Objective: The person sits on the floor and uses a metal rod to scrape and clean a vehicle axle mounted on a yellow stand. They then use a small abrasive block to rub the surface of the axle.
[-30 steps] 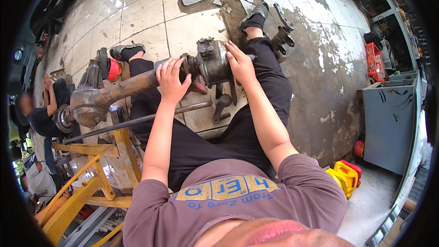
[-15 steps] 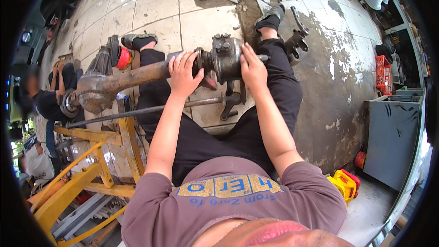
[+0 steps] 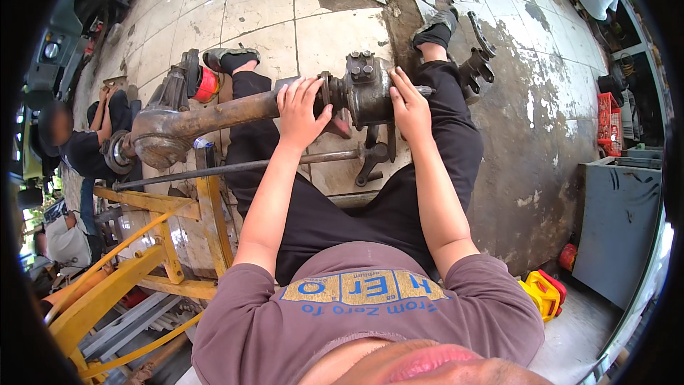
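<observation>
Since the earlier frames both hands have shifted along the axle, and the whole assembly now sits closer to the middle of my view. From where I watch, the left hand (image 3: 301,110) lies flat over the rusty axle housing (image 3: 235,110), fingers (image 3: 293,93) spread apart and pressing on the tube just left of the steel knuckle (image 3: 367,89). The right hand (image 3: 407,103) rests against the knuckle's right side, fingers together and laid along the casting; whether the thumb wraps under it I cannot tell, as the palm hides it.

The housing runs across both thighs, its rounded differential bulge (image 3: 160,139) out to the left over a yellow stand (image 3: 171,242). Below it a thin dark rod (image 3: 235,167) runs nearly parallel, ending at a bracket near the knees. A red cap (image 3: 206,85) shows behind the housing beside the left shoe (image 3: 231,57). The right shoe (image 3: 436,25) is near a dark cast part (image 3: 477,64) lying on the tiled floor (image 3: 328,36). Another person (image 3: 85,142) crouches at the far left end of the axle. A yellow and red tool (image 3: 543,292) lies by the right hip.
</observation>
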`<move>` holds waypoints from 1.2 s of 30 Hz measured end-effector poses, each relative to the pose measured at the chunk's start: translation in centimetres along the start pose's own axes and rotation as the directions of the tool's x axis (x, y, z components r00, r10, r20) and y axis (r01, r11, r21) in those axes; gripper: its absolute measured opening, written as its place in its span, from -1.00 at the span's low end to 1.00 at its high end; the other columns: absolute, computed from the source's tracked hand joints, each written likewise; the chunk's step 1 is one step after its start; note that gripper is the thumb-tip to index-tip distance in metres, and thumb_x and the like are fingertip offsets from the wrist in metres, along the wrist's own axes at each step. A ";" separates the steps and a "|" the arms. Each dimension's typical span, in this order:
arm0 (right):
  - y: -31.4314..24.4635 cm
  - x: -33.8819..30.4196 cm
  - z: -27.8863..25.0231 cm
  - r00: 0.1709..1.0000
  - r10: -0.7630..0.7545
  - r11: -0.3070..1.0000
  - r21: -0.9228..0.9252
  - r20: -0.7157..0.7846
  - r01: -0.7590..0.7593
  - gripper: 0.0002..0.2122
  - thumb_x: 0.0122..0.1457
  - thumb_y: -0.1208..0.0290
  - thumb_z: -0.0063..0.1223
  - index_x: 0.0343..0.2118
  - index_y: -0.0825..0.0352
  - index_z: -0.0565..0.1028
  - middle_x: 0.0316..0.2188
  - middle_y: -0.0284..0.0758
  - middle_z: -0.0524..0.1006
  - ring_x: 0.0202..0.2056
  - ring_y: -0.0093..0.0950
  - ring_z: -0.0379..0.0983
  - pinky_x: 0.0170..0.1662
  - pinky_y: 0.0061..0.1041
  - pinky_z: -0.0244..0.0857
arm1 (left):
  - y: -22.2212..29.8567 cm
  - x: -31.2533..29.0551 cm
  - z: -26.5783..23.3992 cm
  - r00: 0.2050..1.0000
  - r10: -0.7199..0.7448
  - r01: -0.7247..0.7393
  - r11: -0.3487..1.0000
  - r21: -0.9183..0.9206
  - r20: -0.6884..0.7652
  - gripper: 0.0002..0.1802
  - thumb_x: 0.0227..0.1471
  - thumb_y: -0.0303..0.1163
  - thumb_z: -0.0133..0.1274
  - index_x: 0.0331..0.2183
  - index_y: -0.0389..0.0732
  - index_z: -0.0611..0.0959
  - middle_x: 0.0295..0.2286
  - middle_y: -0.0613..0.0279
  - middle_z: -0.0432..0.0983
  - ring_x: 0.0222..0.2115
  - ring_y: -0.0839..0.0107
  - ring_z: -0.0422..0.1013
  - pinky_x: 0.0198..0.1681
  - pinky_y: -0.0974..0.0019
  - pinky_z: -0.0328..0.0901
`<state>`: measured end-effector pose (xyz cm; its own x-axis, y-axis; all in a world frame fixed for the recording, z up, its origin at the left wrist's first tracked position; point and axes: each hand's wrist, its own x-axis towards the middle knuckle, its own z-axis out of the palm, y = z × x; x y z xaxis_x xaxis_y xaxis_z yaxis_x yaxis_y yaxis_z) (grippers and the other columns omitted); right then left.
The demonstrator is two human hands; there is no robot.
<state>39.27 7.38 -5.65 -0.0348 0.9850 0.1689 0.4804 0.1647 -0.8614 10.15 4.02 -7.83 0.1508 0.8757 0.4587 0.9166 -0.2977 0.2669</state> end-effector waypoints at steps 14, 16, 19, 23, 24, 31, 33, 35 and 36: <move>2.8 3.3 -0.7 0.980 -0.055 0.987 0.138 -0.192 0.083 -0.63 0.52 0.31 0.10 0.30 0.27 0.62 0.35 -0.14 0.59 0.36 -0.20 0.53 0.38 -0.34 0.36 | 0.3 0.7 0.4 1.000 0.024 -0.024 1.000 -0.007 -0.001 -0.25 0.15 -0.05 0.30 0.32 -0.03 0.56 0.28 0.24 0.52 0.38 0.15 0.30 0.53 -0.15 -0.04; 2.7 2.6 -0.1 0.992 -0.082 0.988 0.126 -0.093 0.094 -0.63 0.53 0.32 0.09 0.31 0.28 0.61 0.36 -0.13 0.58 0.36 -0.19 0.53 0.38 -0.34 0.35 | 0.4 0.3 0.3 1.000 0.023 -0.023 1.000 0.001 -0.001 -0.26 0.15 -0.05 0.30 0.31 -0.03 0.56 0.28 0.24 0.52 0.38 0.15 0.30 0.53 -0.15 -0.04; 3.5 2.9 0.4 0.994 -0.058 0.995 0.074 -0.094 0.065 -0.62 0.54 0.33 0.08 0.32 0.28 0.60 0.37 -0.12 0.57 0.38 -0.20 0.51 0.40 -0.35 0.33 | 0.4 0.7 0.6 0.999 0.032 -0.032 0.999 -0.014 -0.007 -0.26 0.16 -0.05 0.30 0.31 -0.04 0.56 0.28 0.24 0.52 0.38 0.14 0.30 0.53 -0.15 -0.03; 2.9 3.0 0.1 0.990 -0.062 0.985 0.151 -0.128 0.081 -0.60 0.54 0.32 0.08 0.34 0.31 0.58 0.38 -0.13 0.56 0.40 -0.19 0.49 0.42 -0.36 0.30 | 0.2 0.5 0.4 1.000 0.028 -0.028 1.000 0.005 -0.013 -0.26 0.15 -0.05 0.30 0.31 -0.04 0.56 0.27 0.24 0.52 0.38 0.14 0.31 0.52 -0.16 -0.03; 3.1 2.7 0.2 0.997 -0.046 0.992 0.112 -0.056 0.052 -0.60 0.54 0.33 0.08 0.34 0.33 0.58 0.38 -0.12 0.56 0.40 -0.20 0.49 0.42 -0.36 0.30 | 0.2 0.5 0.5 0.999 0.034 -0.034 0.999 0.007 -0.018 -0.26 0.14 -0.04 0.30 0.30 -0.03 0.57 0.26 0.24 0.53 0.37 0.14 0.31 0.52 -0.16 -0.02; 4.0 3.0 0.0 0.995 -0.052 0.980 0.189 -0.080 0.067 -0.59 0.55 0.36 0.06 0.37 0.36 0.54 0.42 -0.09 0.52 0.43 -0.24 0.45 0.45 -0.36 0.26 | 0.6 0.5 0.7 0.999 0.039 -0.038 0.999 0.014 -0.016 -0.26 0.12 -0.05 0.32 0.30 -0.03 0.57 0.25 0.24 0.53 0.37 0.14 0.31 0.52 -0.16 -0.02; 3.8 3.0 0.3 0.997 -0.080 0.984 0.159 0.007 0.078 -0.60 0.55 0.37 0.05 0.36 0.36 0.55 0.42 -0.10 0.52 0.43 -0.24 0.46 0.45 -0.36 0.26 | 0.4 0.7 0.8 0.999 0.043 -0.043 0.999 0.014 -0.021 -0.26 0.12 -0.06 0.32 0.29 -0.03 0.58 0.25 0.24 0.53 0.37 0.14 0.31 0.51 -0.16 -0.02; 3.3 3.1 -0.1 0.991 0.135 0.963 0.237 -0.006 -0.129 -0.59 0.56 0.37 0.04 0.37 0.36 0.53 0.42 -0.10 0.52 0.44 -0.23 0.45 0.46 -0.35 0.25 | 0.3 0.4 0.7 0.999 0.035 -0.035 0.999 0.020 -0.021 -0.26 0.11 -0.06 0.33 0.29 -0.03 0.58 0.25 0.24 0.53 0.37 0.14 0.31 0.51 -0.16 -0.01; 3.0 3.1 0.0 0.995 0.055 0.966 0.257 -0.088 -0.031 -0.59 0.56 0.36 0.04 0.38 0.37 0.53 0.41 -0.10 0.53 0.44 -0.22 0.45 0.46 -0.34 0.25 | 0.3 0.3 0.6 0.999 0.032 -0.032 0.999 0.023 -0.020 -0.26 0.11 -0.06 0.33 0.29 -0.03 0.58 0.25 0.24 0.53 0.37 0.14 0.31 0.51 -0.16 -0.01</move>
<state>40.60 10.89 -7.75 0.0692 0.9843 0.1625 0.2396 0.1417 -0.9605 10.69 4.41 -8.15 0.1728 0.8579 0.4839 0.9197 -0.3163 0.2324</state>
